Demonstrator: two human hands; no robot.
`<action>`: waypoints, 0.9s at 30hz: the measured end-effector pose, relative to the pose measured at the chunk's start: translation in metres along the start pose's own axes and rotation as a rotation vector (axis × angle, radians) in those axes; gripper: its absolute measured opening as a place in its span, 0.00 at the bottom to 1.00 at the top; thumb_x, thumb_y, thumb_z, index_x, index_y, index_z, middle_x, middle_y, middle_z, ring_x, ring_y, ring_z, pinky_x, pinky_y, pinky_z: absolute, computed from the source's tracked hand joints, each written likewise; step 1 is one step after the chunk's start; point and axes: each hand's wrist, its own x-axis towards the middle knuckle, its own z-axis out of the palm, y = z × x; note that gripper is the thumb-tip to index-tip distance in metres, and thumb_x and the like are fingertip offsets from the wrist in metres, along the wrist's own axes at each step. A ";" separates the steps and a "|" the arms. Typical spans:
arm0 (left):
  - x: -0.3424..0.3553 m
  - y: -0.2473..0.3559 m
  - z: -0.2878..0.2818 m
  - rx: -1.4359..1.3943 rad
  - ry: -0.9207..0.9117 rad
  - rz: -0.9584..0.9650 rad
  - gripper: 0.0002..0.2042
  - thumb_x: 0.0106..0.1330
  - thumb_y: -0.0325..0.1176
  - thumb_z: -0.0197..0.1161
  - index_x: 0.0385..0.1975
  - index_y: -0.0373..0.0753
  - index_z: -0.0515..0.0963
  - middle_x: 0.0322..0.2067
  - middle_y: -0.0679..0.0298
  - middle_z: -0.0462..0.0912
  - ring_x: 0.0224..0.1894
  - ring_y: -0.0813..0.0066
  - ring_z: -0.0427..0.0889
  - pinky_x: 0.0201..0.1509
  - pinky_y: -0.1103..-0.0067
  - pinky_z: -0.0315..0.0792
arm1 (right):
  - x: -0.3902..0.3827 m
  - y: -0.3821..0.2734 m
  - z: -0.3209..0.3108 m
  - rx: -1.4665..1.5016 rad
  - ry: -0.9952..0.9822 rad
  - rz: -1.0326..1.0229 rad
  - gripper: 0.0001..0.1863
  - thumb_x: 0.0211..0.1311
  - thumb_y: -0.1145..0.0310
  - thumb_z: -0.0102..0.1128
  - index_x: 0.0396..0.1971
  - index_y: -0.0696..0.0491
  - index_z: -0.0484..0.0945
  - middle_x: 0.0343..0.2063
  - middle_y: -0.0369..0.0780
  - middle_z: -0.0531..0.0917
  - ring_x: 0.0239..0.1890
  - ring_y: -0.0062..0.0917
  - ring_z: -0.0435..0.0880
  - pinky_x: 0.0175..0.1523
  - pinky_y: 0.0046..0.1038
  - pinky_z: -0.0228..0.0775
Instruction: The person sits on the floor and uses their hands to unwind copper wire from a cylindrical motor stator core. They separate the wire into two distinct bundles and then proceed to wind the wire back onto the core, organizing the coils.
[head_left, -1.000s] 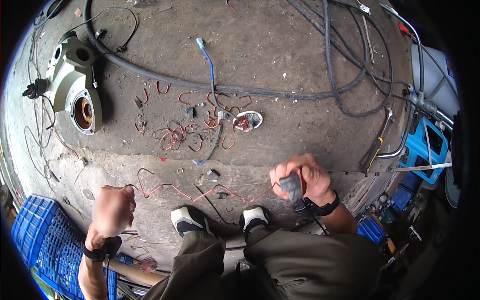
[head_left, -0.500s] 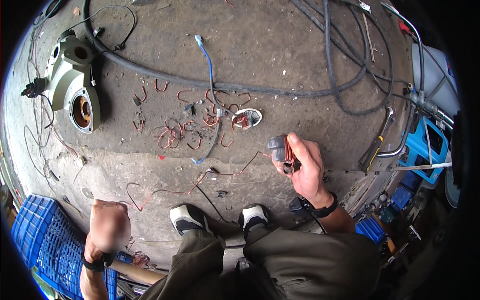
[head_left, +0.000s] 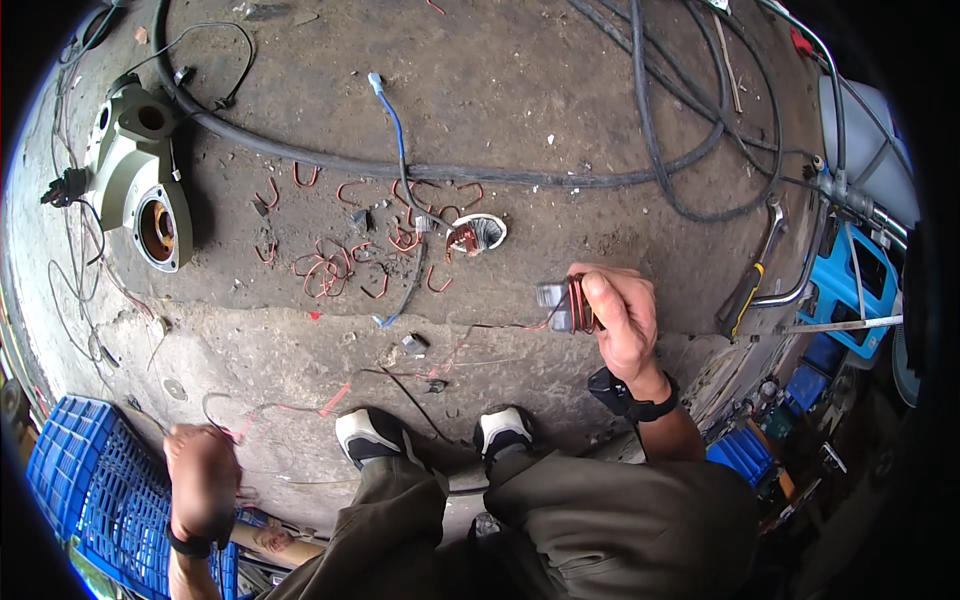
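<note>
Copper wire now runs taut from the small coil block (head_left: 566, 305), pinched in our right hand (head_left: 622, 318), down to our closed left hand (head_left: 200, 468); we have drawn the hands further apart, so more winding has unspooled above the concrete floor (head_left: 560, 110).

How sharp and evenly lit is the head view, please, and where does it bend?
Head view: daylight is soft and even on the grey concrete floor; the black thick cable bows near the rim; the left hand is smeared, the right hand sharp; the corners are black.
</note>
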 end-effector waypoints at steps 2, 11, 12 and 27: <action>0.006 0.002 -0.011 0.032 0.017 -0.068 0.34 0.79 0.54 0.49 0.08 0.40 0.73 0.06 0.65 0.73 0.08 0.78 0.68 0.20 0.80 0.65 | 0.000 -0.002 -0.004 0.171 -0.076 0.069 0.19 0.74 0.63 0.55 0.34 0.65 0.83 0.18 0.34 0.76 0.18 0.16 0.67 0.25 0.24 0.57; 0.019 -0.017 -0.019 -0.062 -0.056 -0.104 0.33 0.79 0.53 0.50 0.12 0.36 0.69 0.08 0.66 0.64 0.08 0.77 0.68 0.15 0.80 0.62 | -0.014 0.016 -0.006 1.043 -0.222 0.183 0.19 0.74 0.57 0.59 0.51 0.57 0.85 0.24 0.40 0.81 0.26 0.25 0.76 0.30 0.28 0.67; 0.018 -0.016 -0.020 -0.063 -0.060 -0.126 0.33 0.79 0.53 0.50 0.12 0.35 0.69 0.08 0.66 0.64 0.08 0.77 0.68 0.15 0.80 0.63 | -0.015 0.013 -0.004 1.015 -0.166 0.223 0.20 0.74 0.57 0.59 0.51 0.58 0.85 0.25 0.40 0.82 0.27 0.24 0.77 0.30 0.28 0.68; 0.048 0.012 0.070 -0.792 -0.203 -0.408 0.13 0.78 0.39 0.53 0.39 0.33 0.69 0.20 0.63 0.68 0.11 0.75 0.68 0.15 0.67 0.81 | -0.003 -0.023 0.024 0.477 -0.650 0.378 0.26 0.82 0.53 0.49 0.59 0.64 0.73 0.38 0.39 0.84 0.37 0.16 0.83 0.34 0.19 0.72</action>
